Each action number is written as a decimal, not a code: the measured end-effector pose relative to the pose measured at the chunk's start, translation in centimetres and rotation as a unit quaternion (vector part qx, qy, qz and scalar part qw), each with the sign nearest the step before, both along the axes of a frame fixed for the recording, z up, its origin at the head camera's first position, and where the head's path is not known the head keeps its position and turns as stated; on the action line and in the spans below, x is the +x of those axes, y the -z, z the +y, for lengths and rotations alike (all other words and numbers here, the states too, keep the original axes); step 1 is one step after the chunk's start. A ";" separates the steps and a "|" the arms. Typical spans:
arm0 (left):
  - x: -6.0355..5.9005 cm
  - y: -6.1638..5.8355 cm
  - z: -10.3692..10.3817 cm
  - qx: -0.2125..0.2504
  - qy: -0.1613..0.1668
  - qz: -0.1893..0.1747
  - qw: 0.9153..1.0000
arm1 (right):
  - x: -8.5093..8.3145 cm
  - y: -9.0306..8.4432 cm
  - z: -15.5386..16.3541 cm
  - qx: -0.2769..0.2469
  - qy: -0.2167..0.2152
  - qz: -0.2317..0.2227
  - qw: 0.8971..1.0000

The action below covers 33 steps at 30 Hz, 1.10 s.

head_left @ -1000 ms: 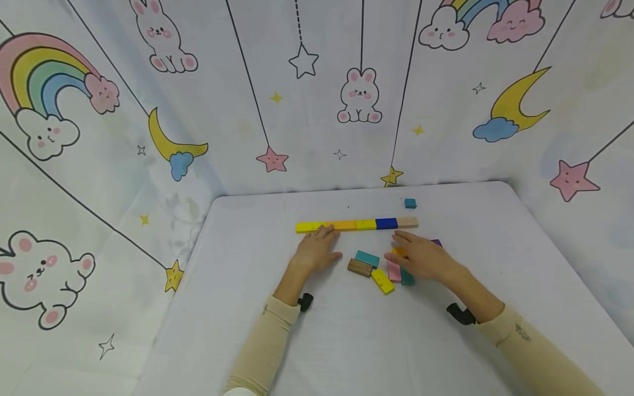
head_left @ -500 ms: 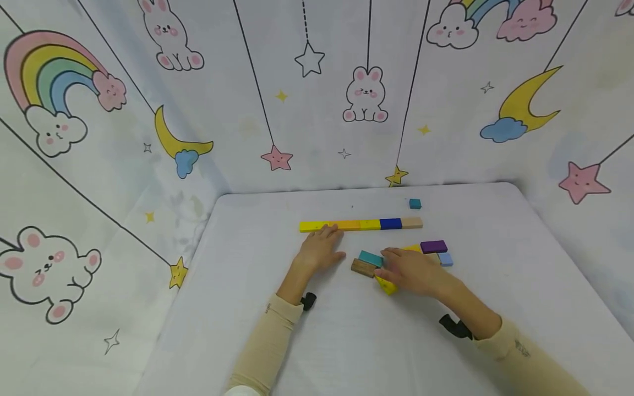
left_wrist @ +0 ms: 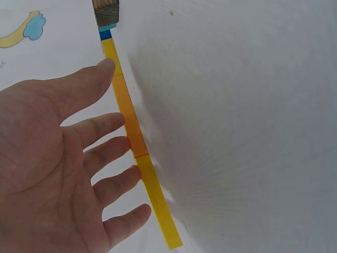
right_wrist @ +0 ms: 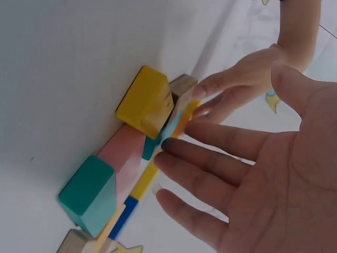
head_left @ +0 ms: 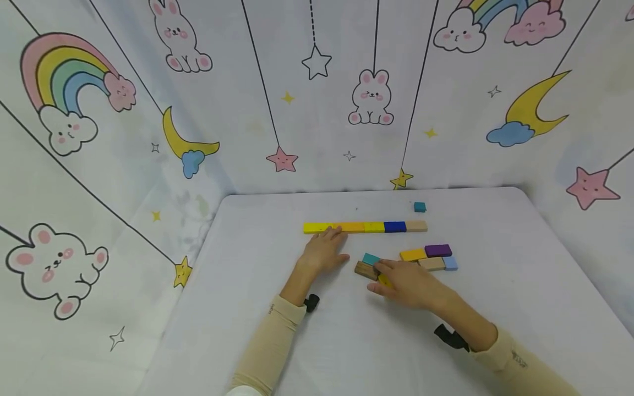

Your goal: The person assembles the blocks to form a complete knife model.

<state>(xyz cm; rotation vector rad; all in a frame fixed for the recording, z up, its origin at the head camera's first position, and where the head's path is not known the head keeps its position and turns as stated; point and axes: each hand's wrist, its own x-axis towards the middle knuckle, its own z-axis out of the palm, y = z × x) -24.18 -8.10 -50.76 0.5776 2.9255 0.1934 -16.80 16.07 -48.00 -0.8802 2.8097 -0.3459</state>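
where the white table (head_left: 277, 341) filled the lower half of the head view, two hands lay on it, apart from each other. the left hand (head_left: 324, 252) rested flat with straight, spread fingers, its fingertips (left_wrist: 108, 67) touching the near edge of one row of blocks (head_left: 365, 226) at centre frame. that row counted five: two yellow, one orange, one dark blue, one bare wood, end to end. one small teal cube (head_left: 419, 207) sat alone above the row's right end. the right hand (head_left: 403, 281) lay open, fingers straight, over a loose pile just below centre; it gripped nothing. showing around it were one teal block (head_left: 370, 258), one brown block (head_left: 365, 269) and one yellow block (right_wrist: 145, 101); the right wrist view added one pink block (right_wrist: 122, 153) and one more teal block (right_wrist: 88, 192). to the right of the hand lay four more: one yellow, one purple (head_left: 438, 250), one tan and one pale blue.

compared with a second earlier, the right hand had slid lower and leftward, uncovering those four blocks, while the left hand and the row had stayed put.
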 end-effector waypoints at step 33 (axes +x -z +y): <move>0.0 0.1 0.0 -0.007 0.004 0.008 1.000 | -0.9 1.8 -3.0 0.036 0.020 0.032 0.999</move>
